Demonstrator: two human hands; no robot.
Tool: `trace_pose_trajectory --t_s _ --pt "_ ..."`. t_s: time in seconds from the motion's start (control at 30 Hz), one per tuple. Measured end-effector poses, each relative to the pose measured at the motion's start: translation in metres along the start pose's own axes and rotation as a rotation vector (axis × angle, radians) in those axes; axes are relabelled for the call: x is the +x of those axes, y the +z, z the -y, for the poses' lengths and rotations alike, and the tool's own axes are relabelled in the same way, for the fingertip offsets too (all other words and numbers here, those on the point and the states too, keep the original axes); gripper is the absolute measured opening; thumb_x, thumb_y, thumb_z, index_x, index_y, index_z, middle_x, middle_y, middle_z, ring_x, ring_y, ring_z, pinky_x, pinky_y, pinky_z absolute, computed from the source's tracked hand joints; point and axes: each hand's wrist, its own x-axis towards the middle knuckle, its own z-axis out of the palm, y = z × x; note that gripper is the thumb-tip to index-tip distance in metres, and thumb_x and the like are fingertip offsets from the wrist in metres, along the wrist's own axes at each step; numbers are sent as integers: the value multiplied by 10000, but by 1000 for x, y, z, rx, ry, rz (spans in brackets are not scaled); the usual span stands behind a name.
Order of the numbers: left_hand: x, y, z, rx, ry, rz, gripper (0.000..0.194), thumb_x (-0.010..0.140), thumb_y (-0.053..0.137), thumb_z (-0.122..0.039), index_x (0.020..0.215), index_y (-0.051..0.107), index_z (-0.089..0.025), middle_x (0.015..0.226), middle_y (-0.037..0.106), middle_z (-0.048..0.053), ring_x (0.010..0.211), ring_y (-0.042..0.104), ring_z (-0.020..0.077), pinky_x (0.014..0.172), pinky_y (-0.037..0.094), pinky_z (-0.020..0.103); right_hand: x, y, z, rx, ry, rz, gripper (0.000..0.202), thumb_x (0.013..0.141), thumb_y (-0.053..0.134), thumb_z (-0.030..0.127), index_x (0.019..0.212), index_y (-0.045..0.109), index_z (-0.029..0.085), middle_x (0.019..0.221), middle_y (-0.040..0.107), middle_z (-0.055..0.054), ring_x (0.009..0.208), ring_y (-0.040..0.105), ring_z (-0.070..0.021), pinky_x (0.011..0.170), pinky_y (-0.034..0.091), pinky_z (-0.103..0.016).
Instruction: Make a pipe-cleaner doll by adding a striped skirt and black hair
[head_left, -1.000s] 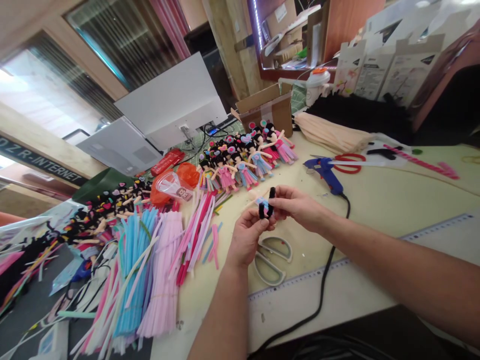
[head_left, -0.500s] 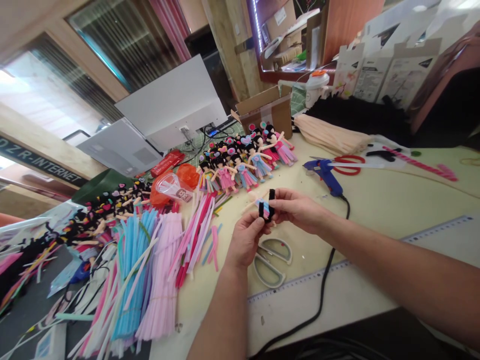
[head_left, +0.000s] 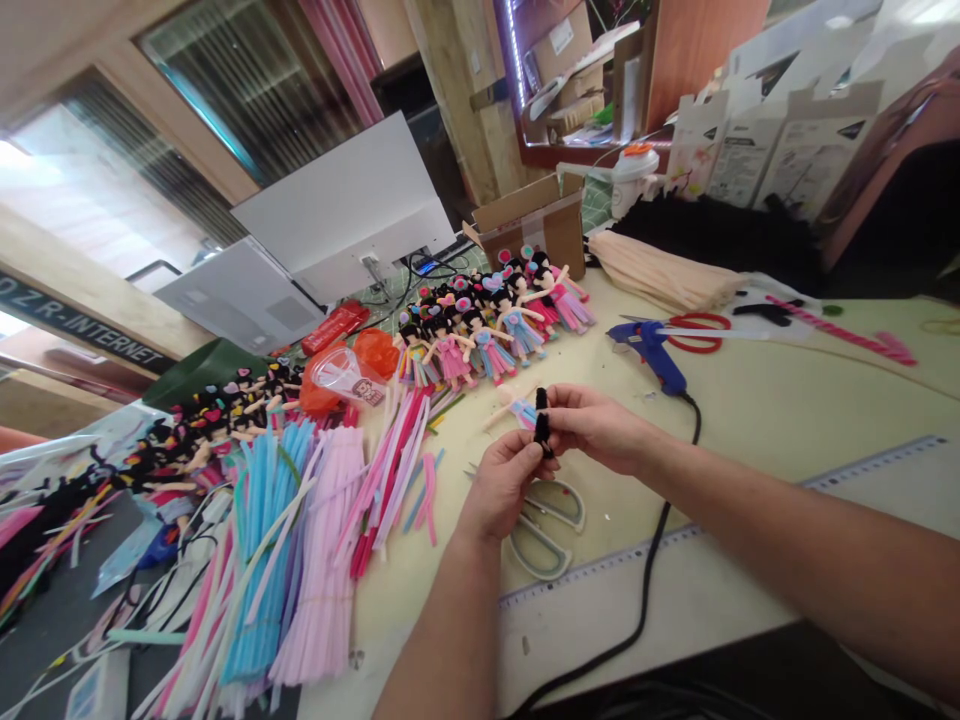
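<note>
Between my two hands is a short black fuzzy pipe cleaner piece (head_left: 541,420), standing nearly upright. My left hand (head_left: 506,475) pinches its lower end, and my right hand (head_left: 581,425) grips it higher up from the right. Just behind it on the table lies a small doll (head_left: 520,408) in blue and pink, partly covered by my fingers. Grey-handled scissors (head_left: 541,545) rest below my hands, their blades partly hidden by my left hand. A blue glue gun (head_left: 651,352) lies to the right, its black cord running toward me.
Several finished dolls (head_left: 480,335) stand at the back before a cardboard box (head_left: 532,225). Bundles of blue (head_left: 262,560) and pale pink pipe cleaners (head_left: 322,570) fill the left. Red-handled scissors (head_left: 701,330) lie by the glue gun. A ruler (head_left: 862,465) runs along the near table edge.
The black piece has gone from a bent U shape to a narrow, nearly straight upright form between my fingers. My hands have shifted slightly, and more of the doll behind shows.
</note>
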Motion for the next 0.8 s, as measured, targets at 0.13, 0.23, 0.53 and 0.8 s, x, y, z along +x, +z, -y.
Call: trace_pose_trajectory --t_s 0.13,0.23,0.53,0.8 --pt "1 0 2 -31 14 -7 335 612 816 -415 719 644 -148 647 592 -3 579 506 85 598 402 224 0 0 1 2 8 -17 349 576 835 319 715 548 177 567 605 50 462 531 -68 481 452 -208" --pt "1 -1 3 -79 46 -29 328 621 814 -395 734 634 -147 708 606 0 589 495 74 593 392 216 -1 -1 3 -7 8 -4 347 595 832 337 758 572 176 609 628 42 484 541 -65 509 457 -209" --pt "2 -1 3 -194 39 -40 304 638 817 -343 750 620 -140 692 608 -9 567 506 60 584 397 201 0 -2 3 -75 21 86 345 619 824 380 738 583 165 597 602 42 490 523 -59 484 399 -195" --pt "-1 -4 -3 -81 27 -53 242 626 794 -297 741 654 -137 694 627 12 588 513 77 579 384 209 2 -4 0 -170 26 124 312 651 787 381 748 585 165 598 606 27 500 530 -69 486 403 -199"
